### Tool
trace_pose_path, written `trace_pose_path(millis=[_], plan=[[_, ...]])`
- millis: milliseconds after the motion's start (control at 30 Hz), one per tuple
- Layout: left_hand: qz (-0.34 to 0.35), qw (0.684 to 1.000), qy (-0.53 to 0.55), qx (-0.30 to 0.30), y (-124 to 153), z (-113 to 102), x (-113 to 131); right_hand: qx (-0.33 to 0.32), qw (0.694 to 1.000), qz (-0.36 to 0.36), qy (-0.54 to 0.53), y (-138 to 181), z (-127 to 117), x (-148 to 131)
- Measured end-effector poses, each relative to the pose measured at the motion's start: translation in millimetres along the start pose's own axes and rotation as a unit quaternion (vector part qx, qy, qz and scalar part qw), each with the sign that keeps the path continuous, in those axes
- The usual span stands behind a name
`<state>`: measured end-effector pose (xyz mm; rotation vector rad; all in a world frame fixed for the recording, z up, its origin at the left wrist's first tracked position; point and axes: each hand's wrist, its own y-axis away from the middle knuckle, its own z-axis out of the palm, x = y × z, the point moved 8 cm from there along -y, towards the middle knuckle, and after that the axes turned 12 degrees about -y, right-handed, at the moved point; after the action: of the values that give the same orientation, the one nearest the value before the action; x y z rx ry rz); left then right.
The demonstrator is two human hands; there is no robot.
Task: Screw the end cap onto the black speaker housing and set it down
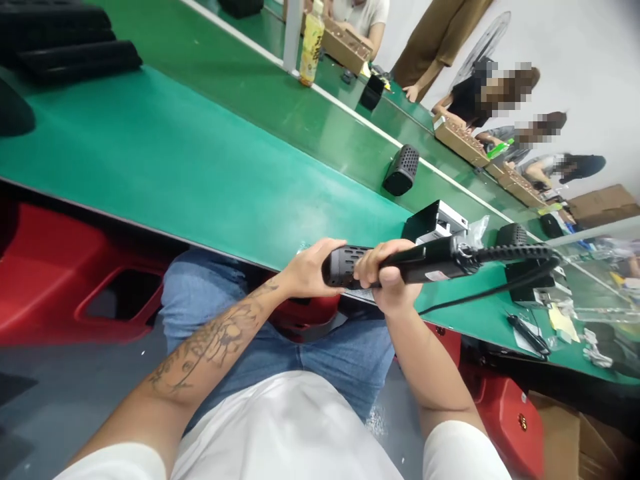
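My left hand (314, 268) is closed around the end of a black casing with slotted vents (346, 261), held at the near edge of the green table (210, 180). My right hand (393, 277) grips a black electric screwdriver (433, 260), which lies almost level and points left at the casing. A cord (515, 255) runs from its rear end off to the right and loops back. The driver's tip is hidden behind my right fingers, so whether it touches the casing cannot be told.
Another perforated black casing (404, 170) stands beyond my hands. Black-and-silver boxes (440, 221) sit to the right, with a black corded tool (529, 335) nearer the edge. Black parts (80, 60) lie far left. A yellow bottle (312, 47) stands by a post; people work behind cardboard trays (460, 140).
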<state>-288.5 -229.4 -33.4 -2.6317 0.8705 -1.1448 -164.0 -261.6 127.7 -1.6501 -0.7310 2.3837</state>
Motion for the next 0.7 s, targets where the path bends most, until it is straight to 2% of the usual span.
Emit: trace_pose_path(millis=[67,100,167,267,333,367,467,533,567,633,667,700], plan=[[-0.018,0.991,-0.093,0.091,25.3,-4.6,15.7,0.047,0.998,-0.029,0.014,-5.0,-20.4,-24.1],[-0.046,0.978,-0.144,0.147,42.7,-7.0,24.1,0.078,0.995,-0.048,0.034,-8.6,-36.3,-39.3],[-0.068,0.950,-0.219,0.212,79.4,-0.6,47.9,0.161,0.977,-0.092,0.103,-16.2,-80.1,-71.5],[-0.018,0.939,-0.255,0.230,122.1,25.5,86.9,0.306,0.911,-0.139,0.240,-23.5,-159.6,-108.4],[0.045,0.948,-0.234,0.209,133.0,42.6,105.8,0.358,0.873,-0.145,0.297,-27.2,-205.4,-115.8],[0.094,0.952,-0.220,0.191,131.6,48.8,114.5,0.370,0.864,-0.143,0.310,-28.3,-224.5,-114.6],[0.265,0.932,-0.215,0.124,99.8,49.4,135.2,0.368,0.875,-0.112,0.295,-27.3,-264.2,-98.4],[0.330,0.906,-0.257,0.068,54.8,35.4,138.0,0.351,0.896,-0.090,0.257,-23.2,-275.4,-86.6],[0.342,0.898,-0.276,0.015,27.2,28.9,135.8,0.344,0.904,-0.087,0.237,-20.6,-277.2,-83.2],[0.272,0.907,-0.290,-0.137,-30.0,18.9,119.4,0.332,0.915,-0.088,0.210,-15.8,-276.0,-81.2],[0.246,0.903,-0.285,-0.208,-49.9,16.1,114.1,0.330,0.917,-0.090,0.204,-13.6,-273.9,-82.3],[0.214,0.898,-0.289,-0.253,-65.6,12.7,109.6,0.328,0.918,-0.091,0.201,-11.5,-271.0,-83.9]])
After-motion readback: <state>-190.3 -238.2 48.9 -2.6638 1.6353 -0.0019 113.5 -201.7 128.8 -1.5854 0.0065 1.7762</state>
